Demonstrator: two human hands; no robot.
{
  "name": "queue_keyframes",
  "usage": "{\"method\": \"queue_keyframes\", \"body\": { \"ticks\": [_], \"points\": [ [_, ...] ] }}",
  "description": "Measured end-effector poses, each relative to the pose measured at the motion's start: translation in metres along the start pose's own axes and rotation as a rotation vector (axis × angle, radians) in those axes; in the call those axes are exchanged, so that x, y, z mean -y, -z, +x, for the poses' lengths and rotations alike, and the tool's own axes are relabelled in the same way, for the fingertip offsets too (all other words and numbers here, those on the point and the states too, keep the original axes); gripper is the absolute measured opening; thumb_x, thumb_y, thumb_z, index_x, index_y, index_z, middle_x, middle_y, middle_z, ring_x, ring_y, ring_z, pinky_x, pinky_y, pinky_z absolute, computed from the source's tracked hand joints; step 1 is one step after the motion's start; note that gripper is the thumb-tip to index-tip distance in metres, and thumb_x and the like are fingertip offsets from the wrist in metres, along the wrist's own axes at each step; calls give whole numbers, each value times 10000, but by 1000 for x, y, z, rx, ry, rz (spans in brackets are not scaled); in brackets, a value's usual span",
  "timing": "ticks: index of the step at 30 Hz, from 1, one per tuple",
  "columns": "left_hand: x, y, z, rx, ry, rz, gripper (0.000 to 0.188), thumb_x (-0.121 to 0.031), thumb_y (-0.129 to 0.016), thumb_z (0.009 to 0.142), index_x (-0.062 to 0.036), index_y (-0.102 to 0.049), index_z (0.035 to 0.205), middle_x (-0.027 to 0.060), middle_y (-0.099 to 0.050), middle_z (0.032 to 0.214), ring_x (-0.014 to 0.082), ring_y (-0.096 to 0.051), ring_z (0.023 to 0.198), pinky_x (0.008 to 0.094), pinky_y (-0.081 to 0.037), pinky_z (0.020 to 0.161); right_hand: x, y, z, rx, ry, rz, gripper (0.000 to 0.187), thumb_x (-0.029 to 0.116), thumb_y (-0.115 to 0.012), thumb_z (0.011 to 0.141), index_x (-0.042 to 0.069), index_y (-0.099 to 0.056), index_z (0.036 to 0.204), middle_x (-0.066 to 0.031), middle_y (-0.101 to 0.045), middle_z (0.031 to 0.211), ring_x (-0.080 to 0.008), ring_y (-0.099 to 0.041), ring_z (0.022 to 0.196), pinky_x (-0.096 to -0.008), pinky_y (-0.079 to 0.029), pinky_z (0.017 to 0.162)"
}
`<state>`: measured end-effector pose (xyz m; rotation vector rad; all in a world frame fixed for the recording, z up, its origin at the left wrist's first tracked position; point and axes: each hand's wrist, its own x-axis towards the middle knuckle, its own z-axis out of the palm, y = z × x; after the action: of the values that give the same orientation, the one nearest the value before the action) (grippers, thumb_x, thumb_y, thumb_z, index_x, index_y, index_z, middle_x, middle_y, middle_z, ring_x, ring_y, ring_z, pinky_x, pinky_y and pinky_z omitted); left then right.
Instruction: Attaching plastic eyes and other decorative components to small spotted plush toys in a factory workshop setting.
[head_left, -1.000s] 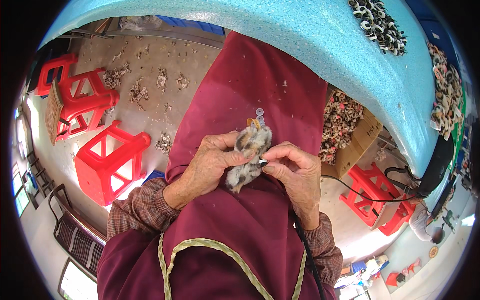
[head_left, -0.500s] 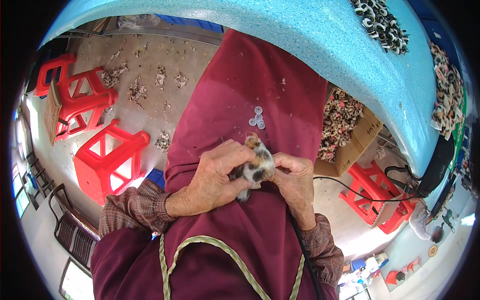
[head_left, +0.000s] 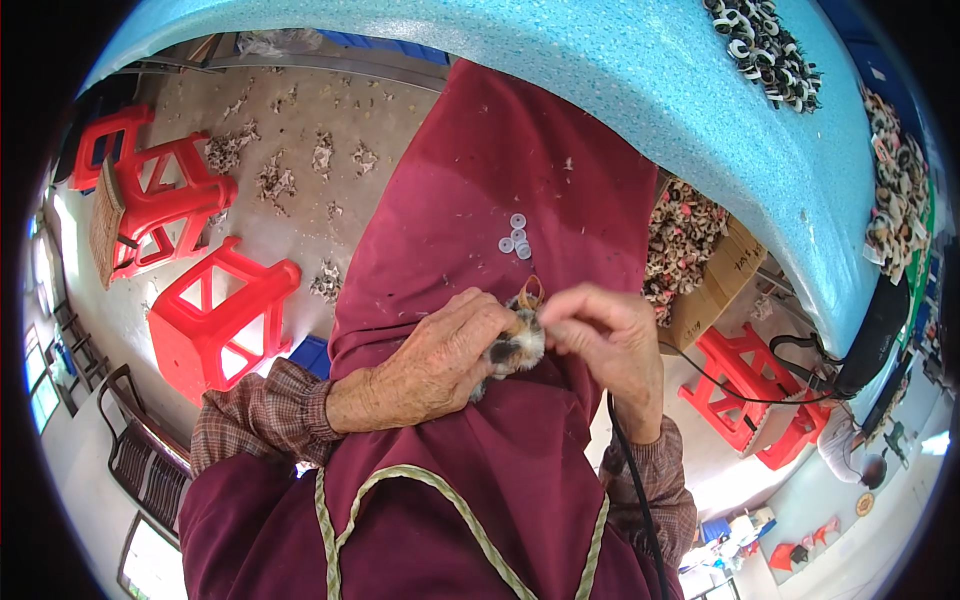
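Note:
My left hand [head_left: 435, 350] is closed around a small furry toy piece [head_left: 517, 345], white with black and orange patches, holding it over my lap. An orange loop-shaped part [head_left: 531, 293] sticks out at its far end. Close against the toy's right side is my right hand [head_left: 612, 340], its thumb and fingers pinched together. Whatever lies between those fingertips is too small to make out. Several translucent white plastic discs [head_left: 518, 238] rest on the maroon apron [head_left: 490, 150], just beyond the toy.
A curved blue tabletop [head_left: 600, 80] spans the far side, carrying a pile of black-and-white pieces [head_left: 765, 55] and furry pieces [head_left: 893, 190]. To the right stands a cardboard box [head_left: 715, 285] of furry pieces. Red stools [head_left: 220, 315] stand on both sides. A black cable [head_left: 635, 470] runs beside my right arm.
The toy has turned in my left hand, so its orange end points more to the right. My right hand has lifted off its lower side and shifted right and farther out, fingers pinched.

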<state>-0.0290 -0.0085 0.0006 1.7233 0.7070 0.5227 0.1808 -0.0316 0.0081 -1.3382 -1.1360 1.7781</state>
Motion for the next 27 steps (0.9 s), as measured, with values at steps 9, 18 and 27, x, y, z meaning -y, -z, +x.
{"method": "queue_keyframes", "body": {
  "ticks": [9, 18, 27],
  "points": [
    [-2, 13, -3, -148, -209, 20, 375, 106, -548, 615, 1, -533, 975, 132, -545, 870, 305, -553, 751, 385, -468, 646, -15, -9, 6, 105, 251, -5, 230, 135, -728, 755, 15, -635, 929, -75, -642, 945, -146, -606, 797, -280, -485, 687],
    [-1, 32, -32, -153, -361, 29, 237, -181, -479, 950, 33, -571, 905, 140, -605, 794, 283, -591, 697, 385, -486, 629, 0, -44, -12, 326, 246, 111, 110, -33, -662, 709, 20, -626, 798, -72, -624, 760, -172, -614, 669, -272, -488, 614],
    [-5, 28, -30, -151, -331, -9, 145, 16, -553, 741, 28, -588, 881, 124, -595, 775, 282, -608, 718, 366, -513, 623, -3, -11, 74, -107, 186, -391, 118, -13, -601, 791, 6, -646, 898, -78, -658, 804, -162, -645, 725, -268, -512, 641]
  ]
}}
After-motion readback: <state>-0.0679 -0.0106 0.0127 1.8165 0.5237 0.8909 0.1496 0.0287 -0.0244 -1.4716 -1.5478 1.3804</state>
